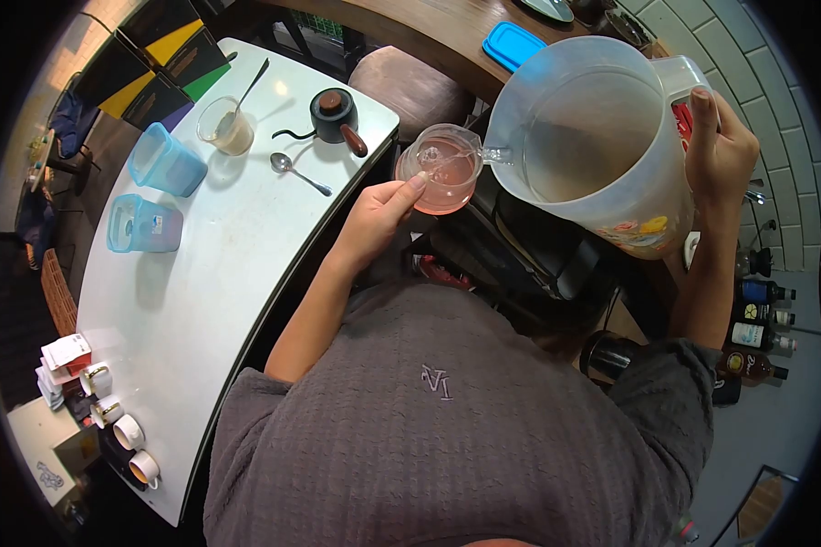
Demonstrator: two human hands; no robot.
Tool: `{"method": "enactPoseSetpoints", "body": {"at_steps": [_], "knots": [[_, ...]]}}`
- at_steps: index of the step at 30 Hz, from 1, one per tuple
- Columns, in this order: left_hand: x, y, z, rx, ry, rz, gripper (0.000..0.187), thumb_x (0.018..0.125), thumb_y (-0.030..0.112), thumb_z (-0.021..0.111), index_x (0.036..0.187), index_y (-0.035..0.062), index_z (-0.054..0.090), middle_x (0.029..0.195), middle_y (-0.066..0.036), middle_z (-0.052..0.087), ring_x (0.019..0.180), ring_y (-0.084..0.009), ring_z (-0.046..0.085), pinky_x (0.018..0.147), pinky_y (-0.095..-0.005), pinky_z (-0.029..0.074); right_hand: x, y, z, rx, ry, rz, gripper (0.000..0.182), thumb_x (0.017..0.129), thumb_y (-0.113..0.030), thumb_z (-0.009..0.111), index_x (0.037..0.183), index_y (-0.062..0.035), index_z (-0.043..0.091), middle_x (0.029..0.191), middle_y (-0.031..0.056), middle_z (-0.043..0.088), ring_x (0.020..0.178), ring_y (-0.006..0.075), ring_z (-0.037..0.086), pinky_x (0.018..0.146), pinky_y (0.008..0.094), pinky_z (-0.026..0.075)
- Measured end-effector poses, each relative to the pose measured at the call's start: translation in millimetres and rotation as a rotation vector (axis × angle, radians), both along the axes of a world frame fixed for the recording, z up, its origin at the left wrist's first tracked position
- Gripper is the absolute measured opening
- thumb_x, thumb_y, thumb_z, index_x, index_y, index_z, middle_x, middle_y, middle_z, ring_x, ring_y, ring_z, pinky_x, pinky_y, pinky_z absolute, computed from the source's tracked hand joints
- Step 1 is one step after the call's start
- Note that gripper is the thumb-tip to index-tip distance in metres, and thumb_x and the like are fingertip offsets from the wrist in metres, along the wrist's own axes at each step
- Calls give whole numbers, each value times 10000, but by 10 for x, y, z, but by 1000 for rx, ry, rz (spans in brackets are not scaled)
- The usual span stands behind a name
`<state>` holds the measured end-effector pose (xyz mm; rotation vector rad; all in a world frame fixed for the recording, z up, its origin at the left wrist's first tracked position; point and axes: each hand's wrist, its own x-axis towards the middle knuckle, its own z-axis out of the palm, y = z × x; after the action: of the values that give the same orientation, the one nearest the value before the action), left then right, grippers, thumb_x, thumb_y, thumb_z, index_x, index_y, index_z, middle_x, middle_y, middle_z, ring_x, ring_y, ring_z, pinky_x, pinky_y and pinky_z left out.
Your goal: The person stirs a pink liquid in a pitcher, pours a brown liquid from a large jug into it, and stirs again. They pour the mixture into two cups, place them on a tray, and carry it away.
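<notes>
My left hand (383, 214) is closed on a small clear glass cup (452, 187), which looks pinkish inside; the thumb lies over its near side. By its handle, my right hand (722, 155) grips a large translucent plastic pitcher (611, 214) with a flower print on its side. The pitcher leans left, and its spout is right at the cup's rim. Cloudy liquid shows inside the pitcher. On the wooden counter behind it lies a blue plastic lid (513, 46).
The white table (219, 301) on my left bears a black pot (334, 114) with a wooden handle, a spoon (299, 173), a glass (225, 128) with a stirrer, two blue plastic jugs (166, 159) and several white cups (129, 431). A stool (410, 91) stands beyond; bottles (753, 335) are at right.
</notes>
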<state>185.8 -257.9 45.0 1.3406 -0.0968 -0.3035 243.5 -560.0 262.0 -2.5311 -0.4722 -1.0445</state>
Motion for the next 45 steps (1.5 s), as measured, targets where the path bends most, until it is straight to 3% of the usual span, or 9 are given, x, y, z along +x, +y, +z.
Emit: {"method": "enactPoseSetpoints", "body": {"at_steps": [18,20,23,36,38,45], "knots": [[-66,-35,24,-18,21,-24,403,946,349,480,629,104,444,588,59,340,543,-54,271,510,-224,234,-151,-9,-12,-3,4,-7,468,864,-484,568,921,-34,686,569,41,585,536,71,502,524,226,413],[-79,-45,34,-34,27,-26,408,946,349,479,621,108,431,584,60,330,540,-55,264,506,-226,227,-187,12,-16,-48,11,-30,493,922,-453,481,829,7,633,552,22,534,537,68,461,503,234,379],[-89,-58,18,-34,17,-30,411,946,349,478,615,112,421,583,60,323,538,-55,259,502,-227,223,-207,16,-29,-53,-23,-21,495,923,-455,479,818,4,631,547,18,527,533,66,454,500,231,373],[-127,-99,-26,-84,35,-80,423,954,341,461,606,111,397,568,52,308,522,-66,252,492,-234,215,-320,-45,-30,-40,15,-33,475,925,-431,485,861,11,646,544,10,530,524,58,458,493,227,372],[-137,-96,-16,-96,59,-92,422,955,337,459,606,108,396,567,51,310,519,-66,253,491,-234,215,-321,-85,-22,-32,41,-49,477,870,-486,559,859,-24,677,524,35,548,500,69,478,495,223,391],[-146,-106,-80,-38,49,-88,410,954,335,463,618,104,430,576,56,334,528,-56,270,493,-231,225,-356,-103,-40,-38,30,-45,480,874,-484,553,827,-21,672,520,39,546,493,74,480,491,228,393]]}}
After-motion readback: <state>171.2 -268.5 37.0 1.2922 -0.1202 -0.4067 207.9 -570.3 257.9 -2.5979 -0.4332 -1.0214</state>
